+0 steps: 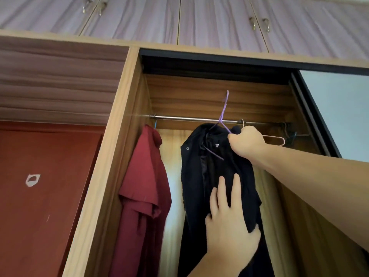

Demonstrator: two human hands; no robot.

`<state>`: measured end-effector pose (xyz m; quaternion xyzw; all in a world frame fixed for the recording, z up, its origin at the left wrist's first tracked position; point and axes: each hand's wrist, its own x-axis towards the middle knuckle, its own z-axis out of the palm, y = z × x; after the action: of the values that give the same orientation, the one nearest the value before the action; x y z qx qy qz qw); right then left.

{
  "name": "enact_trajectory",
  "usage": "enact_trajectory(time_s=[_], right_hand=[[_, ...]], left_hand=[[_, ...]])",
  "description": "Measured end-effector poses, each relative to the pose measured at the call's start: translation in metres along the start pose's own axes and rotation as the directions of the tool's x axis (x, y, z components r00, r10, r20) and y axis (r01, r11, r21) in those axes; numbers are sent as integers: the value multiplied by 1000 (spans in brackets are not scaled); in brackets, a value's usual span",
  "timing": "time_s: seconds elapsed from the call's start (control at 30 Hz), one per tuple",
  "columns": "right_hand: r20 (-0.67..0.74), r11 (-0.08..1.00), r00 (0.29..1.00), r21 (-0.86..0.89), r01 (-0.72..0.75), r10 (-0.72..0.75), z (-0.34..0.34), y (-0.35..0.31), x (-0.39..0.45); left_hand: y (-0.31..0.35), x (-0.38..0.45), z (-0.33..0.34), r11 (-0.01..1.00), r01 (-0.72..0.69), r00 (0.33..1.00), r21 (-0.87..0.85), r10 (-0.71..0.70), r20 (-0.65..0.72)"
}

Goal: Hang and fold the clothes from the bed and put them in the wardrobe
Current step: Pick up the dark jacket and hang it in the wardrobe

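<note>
Two garments: one red shirt [143, 188], one black jacket [199, 176]; two hangers [224, 114].

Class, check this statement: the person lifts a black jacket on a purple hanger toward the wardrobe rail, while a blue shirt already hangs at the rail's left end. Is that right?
Not quite. The shirt already hanging at the left end of the rail is dark red, not blue, as the head view shows. The rest holds: the hands lift a black jacket on a purple hanger toward the rail.
</note>
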<state>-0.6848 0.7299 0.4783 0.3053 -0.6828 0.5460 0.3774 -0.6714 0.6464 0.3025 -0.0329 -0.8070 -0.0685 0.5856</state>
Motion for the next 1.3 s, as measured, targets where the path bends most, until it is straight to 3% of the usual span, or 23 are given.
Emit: enact_trajectory(time_s=[0.33,0.6,0.7,0.83,1.03,1.3], right_hand=[[94,973,995,230,3,-25,62,56,74],[14,958,998,280,55,-61,86,63,135],[-18,963,996,254,91,-89,100,58,153],[72,970,994,235,59,-78,127,52,172],[140,998,988,30,64,-67,171,54,185],[82,996,993,14,84,-85,209,46,202]], left_hand=[[-68,58,52,962,70,996,264,-84,40],[-109,127,63,911,-4,1000,413,3,4],[-131,151,60,902,-12,999,431,25,-25],[-160,166,70,915,-33,998,403,49,-28],[-198,173,86,933,-38,999,358,30,28],[-243,191,71,914,-23,999,405,32,-16]])
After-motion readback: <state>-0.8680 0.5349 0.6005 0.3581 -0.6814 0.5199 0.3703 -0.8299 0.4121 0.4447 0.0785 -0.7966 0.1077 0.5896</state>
